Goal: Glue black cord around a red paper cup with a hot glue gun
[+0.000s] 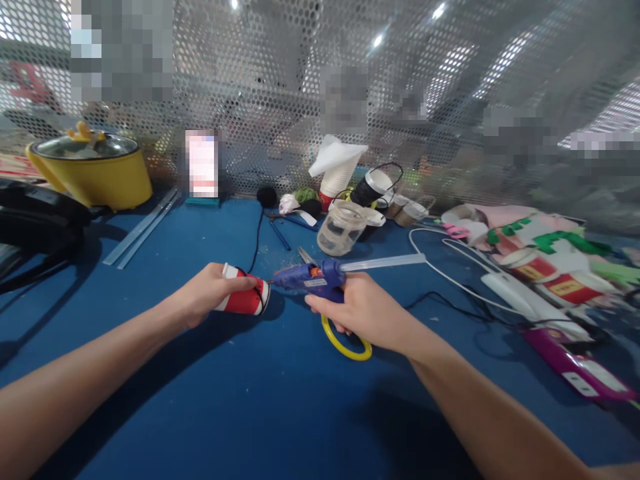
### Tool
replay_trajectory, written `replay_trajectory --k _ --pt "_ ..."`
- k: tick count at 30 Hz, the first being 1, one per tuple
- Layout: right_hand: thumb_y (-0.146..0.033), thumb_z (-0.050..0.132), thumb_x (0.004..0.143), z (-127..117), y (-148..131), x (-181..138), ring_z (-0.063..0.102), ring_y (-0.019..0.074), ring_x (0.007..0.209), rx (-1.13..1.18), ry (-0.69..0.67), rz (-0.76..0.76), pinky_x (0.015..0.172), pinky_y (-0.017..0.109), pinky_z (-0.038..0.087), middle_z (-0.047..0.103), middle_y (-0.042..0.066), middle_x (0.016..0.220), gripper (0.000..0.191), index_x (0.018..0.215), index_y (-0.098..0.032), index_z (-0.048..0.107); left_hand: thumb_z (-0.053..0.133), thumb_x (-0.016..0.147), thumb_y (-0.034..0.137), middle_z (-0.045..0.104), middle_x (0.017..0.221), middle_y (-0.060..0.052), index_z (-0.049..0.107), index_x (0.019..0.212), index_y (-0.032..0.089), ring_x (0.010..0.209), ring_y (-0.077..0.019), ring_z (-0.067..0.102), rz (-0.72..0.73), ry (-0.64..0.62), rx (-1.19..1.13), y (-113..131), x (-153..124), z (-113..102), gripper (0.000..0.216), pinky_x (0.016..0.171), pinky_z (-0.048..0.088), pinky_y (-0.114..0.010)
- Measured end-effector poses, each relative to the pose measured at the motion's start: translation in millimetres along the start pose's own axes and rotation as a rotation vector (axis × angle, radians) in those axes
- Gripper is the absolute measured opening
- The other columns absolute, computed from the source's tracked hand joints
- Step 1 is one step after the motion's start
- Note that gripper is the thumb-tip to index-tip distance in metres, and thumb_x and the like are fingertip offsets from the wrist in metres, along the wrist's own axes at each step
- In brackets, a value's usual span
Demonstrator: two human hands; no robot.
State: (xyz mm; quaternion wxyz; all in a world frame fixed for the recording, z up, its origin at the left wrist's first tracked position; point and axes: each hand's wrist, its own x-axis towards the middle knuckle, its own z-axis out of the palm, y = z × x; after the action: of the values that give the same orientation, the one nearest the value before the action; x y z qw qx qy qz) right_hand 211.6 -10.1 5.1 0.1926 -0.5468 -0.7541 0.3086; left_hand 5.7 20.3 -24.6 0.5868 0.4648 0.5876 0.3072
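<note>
My left hand (pixel 207 293) is closed around a red and white paper cup (pixel 245 300), which lies tilted on its side with its base end toward the right. A black cord (pixel 259 233) runs from a dark ball of yarn (pixel 267 196) to the cup. In my right hand (pixel 367 307) is a blue hot glue gun (pixel 315 277), its nozzle tip at or very near the cup's right end. A clear glue stick (pixel 385 262) sticks out of the gun's back. Below the gun, yellow-handled scissors (pixel 350 350) are partly hidden by my right hand.
Behind the gun stand a clear plastic jar (pixel 341 230) and a black-wrapped cup (pixel 371 188). A yellow pot (pixel 93 173) and clear glue sticks (pixel 143 227) are at left. A purple power strip (pixel 575 363), white cable (pixel 467 283) and craft scraps (pixel 545 240) lie at right.
</note>
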Motion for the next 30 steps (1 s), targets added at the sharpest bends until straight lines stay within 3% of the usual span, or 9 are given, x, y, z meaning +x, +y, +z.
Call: replay_trajectory --k 15,30 --pt "-0.026 0.048 0.076 -3.0 -2.8 -4.0 0.042 0.0099 0.038 -0.087 -0.002 -0.029 0.048 0.023 0.037 0.044 -0.004 0.037 0.032 0.045 -0.019 0.041 0.069 0.054 0.029 0.060 0.048 -0.001 0.062 0.054 0.012 0.044 -0.0109 0.051 0.002 -0.008 -0.015 -0.9 -0.1 0.4 0.019 0.046 0.035 -0.021" --pt "-0.030 0.046 0.076 -2.7 -2.6 -10.4 0.045 0.0119 0.051 -0.147 -0.045 -0.056 0.052 0.023 0.037 0.050 -0.001 0.053 0.023 0.057 -0.018 0.049 0.068 0.055 0.029 0.061 0.049 0.000 0.062 0.054 0.012 0.046 -0.0110 0.052 0.000 -0.013 -0.017 -2.5 1.6 0.4 0.019 0.047 0.036 -0.021"
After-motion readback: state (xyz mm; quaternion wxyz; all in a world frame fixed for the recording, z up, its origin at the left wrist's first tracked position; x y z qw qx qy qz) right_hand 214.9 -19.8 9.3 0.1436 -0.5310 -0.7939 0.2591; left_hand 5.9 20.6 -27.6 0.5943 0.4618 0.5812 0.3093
